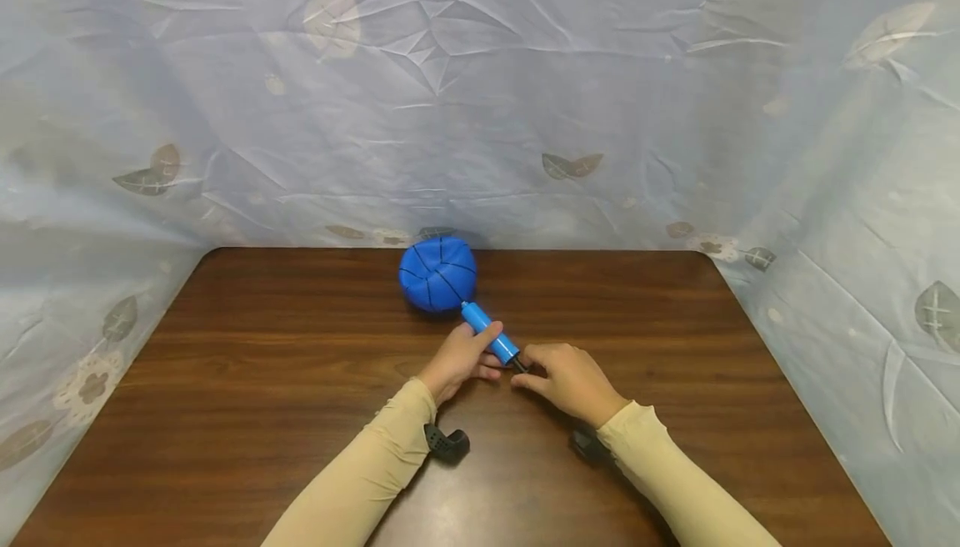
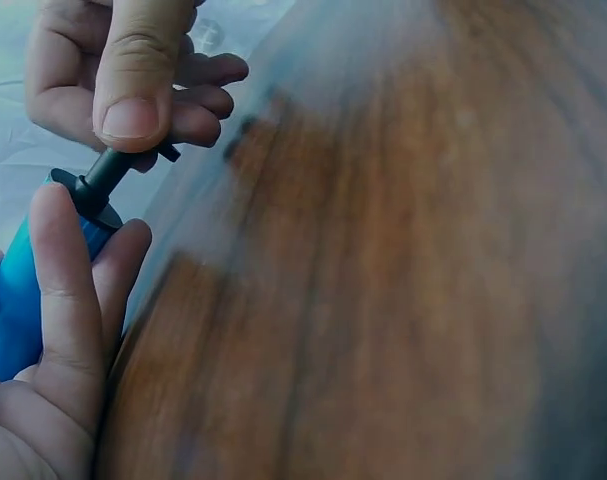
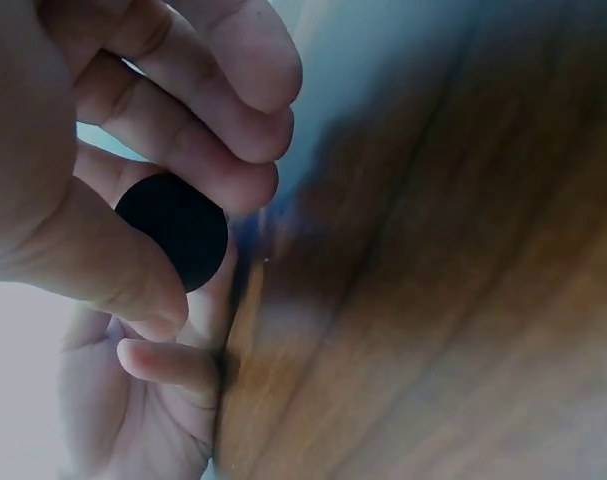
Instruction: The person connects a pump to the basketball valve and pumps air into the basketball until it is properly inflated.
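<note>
A blue ball with black lines, its top dented in, rests near the table's far edge. Against its lower right side is the tip of a light blue hand pump. My left hand grips the pump's barrel, thumb across the top. At the barrel's near end, my right hand pinches the black handle between thumb and fingers. In the right wrist view the handle's round black end shows between thumb and fingers. A short length of black rod shows between handle and barrel.
The brown wooden table spreads around both hands. Pale patterned cloth hangs behind and at both sides of it. Black bands are worn at the wrists, over cream sleeves.
</note>
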The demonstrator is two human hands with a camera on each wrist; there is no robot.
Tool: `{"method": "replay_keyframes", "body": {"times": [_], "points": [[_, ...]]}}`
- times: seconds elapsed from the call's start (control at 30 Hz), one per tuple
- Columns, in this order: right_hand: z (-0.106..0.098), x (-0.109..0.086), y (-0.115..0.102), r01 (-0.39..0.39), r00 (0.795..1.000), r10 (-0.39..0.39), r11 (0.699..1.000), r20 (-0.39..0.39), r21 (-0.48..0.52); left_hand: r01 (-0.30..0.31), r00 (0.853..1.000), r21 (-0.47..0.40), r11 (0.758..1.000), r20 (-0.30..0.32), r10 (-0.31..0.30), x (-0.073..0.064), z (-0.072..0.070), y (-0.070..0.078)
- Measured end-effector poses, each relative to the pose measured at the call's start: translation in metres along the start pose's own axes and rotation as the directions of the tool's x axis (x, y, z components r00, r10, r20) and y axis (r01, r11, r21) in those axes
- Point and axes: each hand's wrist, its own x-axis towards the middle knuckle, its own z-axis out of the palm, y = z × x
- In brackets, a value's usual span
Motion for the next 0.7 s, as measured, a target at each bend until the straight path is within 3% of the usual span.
{"method": "replay_keyframes", "body": {"times": [0.17, 0.4, 0.7], "points": [[-0.001, -0.01, 0.001, -0.012, 1.0, 0.012, 1.0, -0.009, -0.015, -0.008, 1.0, 0.005, 1.0, 0.008, 0.008, 0.0, 0.002, 0.0], [-0.012, -0.042, 0.002, -0.055, 0.998, 0.056, 0.998, 0.041, -0.026, -0.013, 1.0, 0.003, 1.0, 0.02, 0.013, 0.001, 0.002, -0.001], [-0.026, -0.08, 0.008, -0.026, 0.995, 0.031, 0.998, 0.096, -0.054, -0.021, 1.0, 0.003, 1.0, 0.012, 0.021, -0.001, 0.001, -0.001]]}}
